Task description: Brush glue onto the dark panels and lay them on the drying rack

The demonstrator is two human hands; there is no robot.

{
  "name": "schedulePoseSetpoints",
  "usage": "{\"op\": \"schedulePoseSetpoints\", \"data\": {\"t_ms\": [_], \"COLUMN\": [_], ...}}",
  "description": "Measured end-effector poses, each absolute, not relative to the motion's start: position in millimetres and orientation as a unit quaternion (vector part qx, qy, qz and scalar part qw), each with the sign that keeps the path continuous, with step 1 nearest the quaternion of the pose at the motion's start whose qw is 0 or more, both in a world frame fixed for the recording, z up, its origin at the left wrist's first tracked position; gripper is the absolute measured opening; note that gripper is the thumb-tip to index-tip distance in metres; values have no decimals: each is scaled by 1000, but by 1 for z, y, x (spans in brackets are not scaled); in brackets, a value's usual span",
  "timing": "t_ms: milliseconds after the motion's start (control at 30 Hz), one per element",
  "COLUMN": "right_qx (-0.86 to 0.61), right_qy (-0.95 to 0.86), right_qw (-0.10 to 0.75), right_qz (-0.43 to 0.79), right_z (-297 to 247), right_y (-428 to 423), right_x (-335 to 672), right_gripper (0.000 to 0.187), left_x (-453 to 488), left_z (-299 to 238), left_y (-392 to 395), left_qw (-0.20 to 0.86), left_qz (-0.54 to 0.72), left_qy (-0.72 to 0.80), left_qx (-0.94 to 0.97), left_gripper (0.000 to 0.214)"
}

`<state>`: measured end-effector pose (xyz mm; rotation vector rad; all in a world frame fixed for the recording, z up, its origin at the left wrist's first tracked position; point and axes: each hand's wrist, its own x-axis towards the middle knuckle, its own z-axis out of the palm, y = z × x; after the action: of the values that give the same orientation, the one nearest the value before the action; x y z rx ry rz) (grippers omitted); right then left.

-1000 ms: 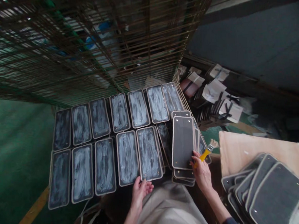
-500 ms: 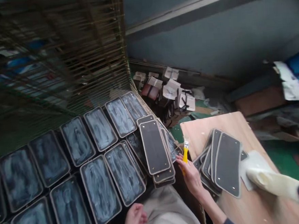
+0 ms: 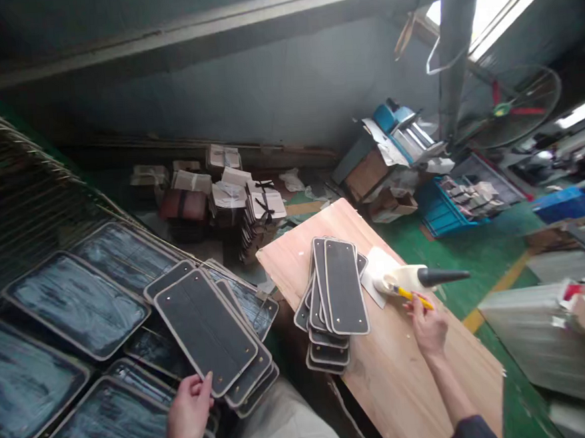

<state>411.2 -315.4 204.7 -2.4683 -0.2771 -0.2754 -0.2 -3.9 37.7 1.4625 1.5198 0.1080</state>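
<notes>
My right hand [image 3: 429, 326] grips a paintbrush [image 3: 412, 297] by its yellow handle. The brush's tip sits at a cut opening in a cream plastic bottle [image 3: 401, 277] with a dark nozzle, lying on its side over a white sheet [image 3: 375, 266]. At the lower left, my left hand [image 3: 190, 413] pinches the near corner of a dark rounded rectangular panel [image 3: 207, 332], thumb on top. That panel tops a small fanned pile and has a pale edge and small metal studs. A second pile of similar panels [image 3: 344, 289] lies on the wooden board.
Panels smeared with a whitish coat [image 3: 81, 304] cover the surface at left, beside a wire rack [image 3: 13, 172]. The wooden board [image 3: 398, 372] stands to the right. Tied bundles [image 3: 269, 204] rest on the floor behind. Farther right are a blue crate [image 3: 442, 215] and a fan [image 3: 502, 109].
The view has swung right. My right hand has carried the paintbrush from beside the panels over to the bottle. My left hand has gone from loosely curled to pinching the top panel's corner.
</notes>
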Motion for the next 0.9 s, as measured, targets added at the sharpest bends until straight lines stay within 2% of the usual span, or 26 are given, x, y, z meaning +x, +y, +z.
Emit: {"op": "schedulePoseSetpoints", "data": {"t_ms": [133,400,600,733,900], "right_qx": [-959,-977,-980,-976,-965], "right_qy": [-91,-100,-113,-152,-233], "right_qw": [240,157,140,133,116], "right_qz": [-120,-105,-80,-78,-36], "right_z": [183,148,135,142,152], "right_y": [-332,-333,-338,-343,-352], "right_x": [447,486,495,490,474], "right_gripper": [68,63,62,66,61], "left_x": [-1,3,8,10,14], "left_z": [32,31,37,43,53], "left_y": [0,2,-1,-2,-2], "left_qw": [531,520,571,591,616], "left_qz": [8,38,85,107,126], "left_qy": [614,639,651,649,641], "left_qx": [584,565,493,467,439], "left_gripper": [56,55,55,56,57]}}
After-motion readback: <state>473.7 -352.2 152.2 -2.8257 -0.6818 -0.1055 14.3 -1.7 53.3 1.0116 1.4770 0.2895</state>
